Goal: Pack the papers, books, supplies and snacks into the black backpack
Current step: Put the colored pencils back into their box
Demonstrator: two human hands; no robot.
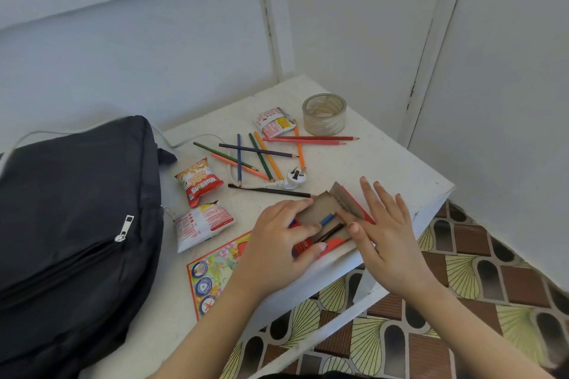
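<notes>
Left hand curls its fingers round the pencil box, steadying it on the bench; right hand, fingers straight, presses its flap open, likely for loading.

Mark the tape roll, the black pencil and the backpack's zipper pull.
tape roll (324, 125), head view, on the outer wall facing the camera.
black pencil (269, 190), head view, on the middle of the shaft.
zipper pull (124, 228), head view, on the middle of the metal tab.

White plug on white table; patterned tile floor; white wall.
</notes>
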